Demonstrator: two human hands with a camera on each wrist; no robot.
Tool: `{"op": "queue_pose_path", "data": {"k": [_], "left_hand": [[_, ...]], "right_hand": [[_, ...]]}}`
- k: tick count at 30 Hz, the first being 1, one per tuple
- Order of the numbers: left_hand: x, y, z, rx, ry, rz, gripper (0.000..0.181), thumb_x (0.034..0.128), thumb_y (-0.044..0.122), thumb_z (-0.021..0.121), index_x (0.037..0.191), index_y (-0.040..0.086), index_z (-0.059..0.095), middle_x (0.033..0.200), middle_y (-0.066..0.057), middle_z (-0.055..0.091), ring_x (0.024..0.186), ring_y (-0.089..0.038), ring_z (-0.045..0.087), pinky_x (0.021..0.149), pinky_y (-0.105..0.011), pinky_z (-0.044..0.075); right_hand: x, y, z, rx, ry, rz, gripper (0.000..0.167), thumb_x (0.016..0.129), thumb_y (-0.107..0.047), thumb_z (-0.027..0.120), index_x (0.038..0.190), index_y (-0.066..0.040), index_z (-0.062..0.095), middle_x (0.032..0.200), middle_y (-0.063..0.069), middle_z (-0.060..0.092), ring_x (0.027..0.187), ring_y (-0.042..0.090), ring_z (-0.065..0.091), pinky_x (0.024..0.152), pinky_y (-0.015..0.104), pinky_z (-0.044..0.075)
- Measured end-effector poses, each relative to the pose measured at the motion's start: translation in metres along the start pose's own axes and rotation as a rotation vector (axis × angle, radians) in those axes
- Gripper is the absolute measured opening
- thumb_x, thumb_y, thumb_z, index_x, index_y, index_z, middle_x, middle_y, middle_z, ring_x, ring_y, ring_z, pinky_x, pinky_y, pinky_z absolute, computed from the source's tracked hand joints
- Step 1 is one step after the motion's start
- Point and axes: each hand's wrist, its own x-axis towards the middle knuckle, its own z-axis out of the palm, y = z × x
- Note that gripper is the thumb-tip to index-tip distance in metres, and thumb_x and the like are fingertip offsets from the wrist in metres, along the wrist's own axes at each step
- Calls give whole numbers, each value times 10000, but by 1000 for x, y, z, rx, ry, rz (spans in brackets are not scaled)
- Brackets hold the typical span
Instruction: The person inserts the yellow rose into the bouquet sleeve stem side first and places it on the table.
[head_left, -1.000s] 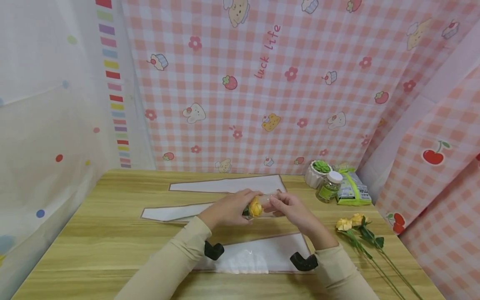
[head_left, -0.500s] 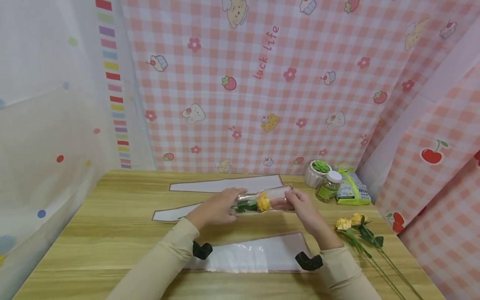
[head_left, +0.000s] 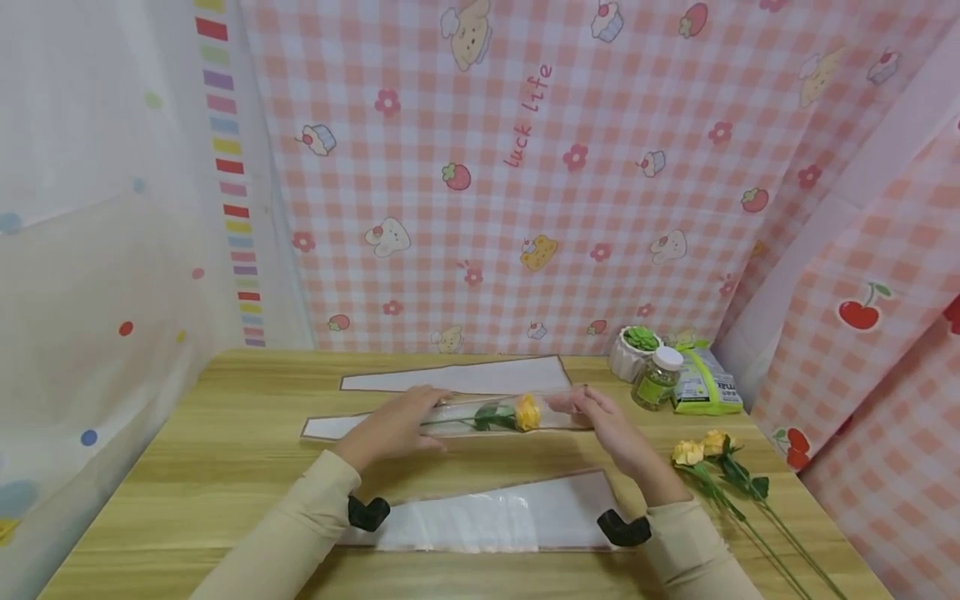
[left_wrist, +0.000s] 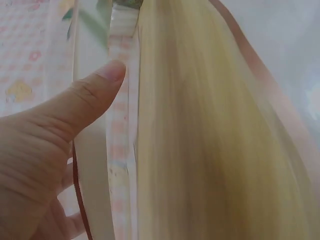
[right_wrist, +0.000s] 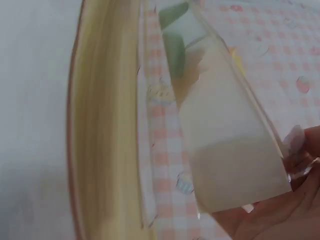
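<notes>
A person's left hand point(head_left: 397, 425) grasps a clear, brown-edged flower sleeve point(head_left: 457, 412) near its narrow end, the thumb on one face and fingers behind it. The right hand point(head_left: 609, 425) pinches a corner of the wide end. Inside the sleeve lies a yellow artificial rose point(head_left: 528, 412), its bloom toward the right hand, its green leaves and stem running toward the left. The sleeve stretches crosswise over the middle of the wood-grain tabletop point(head_left: 202, 467), roughly parallel with the back edge; whether any of its underside touches the wood is hard to tell, since the wrist views are blurred.

A second flat flower sleeve point(head_left: 480, 375) lies between it and the back edge, and a third flat flower sleeve point(head_left: 495, 517) lies toward the front edge, below both forearms. Two yellow artificial roses point(head_left: 701, 447) lie along the right edge, blooms toward the back, stems reaching toward the front right corner. Near the back right corner stand a potted succulent point(head_left: 632, 357) in a white ribbed pot and a white-capped jar point(head_left: 657, 382), with a lime-green and grey packet point(head_left: 707, 387) just beside the jar.
</notes>
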Motion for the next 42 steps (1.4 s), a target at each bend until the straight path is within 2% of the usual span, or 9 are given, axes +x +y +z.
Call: {"op": "queue_pose_path", "data": {"k": [6,13,19,23,29,32,34,37,42], "left_hand": [[-22,-17,-4,-40,11,-28,764,759,344,898,1371,50,547,1301,-85,612,1212,-273,570,1048,-463,456],[-34,-29,-6,-2,20,-73,602,793,331,878,1270,87,604,1154,-18,640,1039,-174,598,924,-414,511],[-38,-34,-8,2,6,-127,553,803,317,872,1255,99,638,1214,-58,653,1108,-241,609,963,-513,483],[-38,-42,-12,23,-24,-130,632,829,396,836,1321,69,612,1309,-136,618,1179,-326,590,980,-567,469],[-24,-53,-26,25,-36,-156,635,970,408,667,1419,-16,518,1416,-252,520,1306,-460,484,1056,-621,409],[-16,-58,-30,31,-91,-189,613,1042,412,545,1488,0,461,1538,-269,405,1414,-492,349,1112,-682,293],[-15,-62,-30,37,-163,-239,631,1066,456,467,1531,32,419,1591,-249,337,1454,-504,270,1135,-696,231],[-20,-71,-30,88,-231,-293,634,1080,483,398,1548,54,404,1607,-230,319,1458,-522,244,1117,-727,221],[-44,-85,-38,142,-192,-317,594,1090,447,391,1517,40,450,1541,-273,394,1400,-552,320,1077,-727,291]], "right_hand": [[3,17,-15,-23,1,19,510,1131,-303,292,1401,37,558,1487,213,505,1425,392,388,1152,570,323],[3,33,-27,-39,-8,28,464,1117,-270,375,1420,42,536,1511,196,486,1440,392,364,1141,550,335],[5,39,-34,-64,-25,66,490,1115,-307,377,1421,43,533,1546,164,455,1464,378,323,1146,582,316],[6,43,-39,-33,-38,70,495,1119,-297,366,1444,49,508,1557,186,429,1479,384,288,1160,607,281],[4,45,-44,-20,-46,59,497,1119,-289,369,1460,52,487,1559,232,402,1478,419,270,1157,626,270],[4,44,-46,-15,-49,62,504,1119,-291,367,1463,61,476,1556,245,399,1472,436,272,1155,629,269],[4,45,-46,-9,-53,71,509,1121,-294,359,1469,62,467,1559,244,394,1472,436,271,1157,628,265],[5,45,-47,-12,-58,88,518,1123,-308,353,1477,54,461,1564,234,393,1474,426,274,1163,620,260],[7,41,-46,-27,-35,121,550,1114,-366,372,1469,39,483,1555,225,413,1462,412,299,1171,613,251]]}}
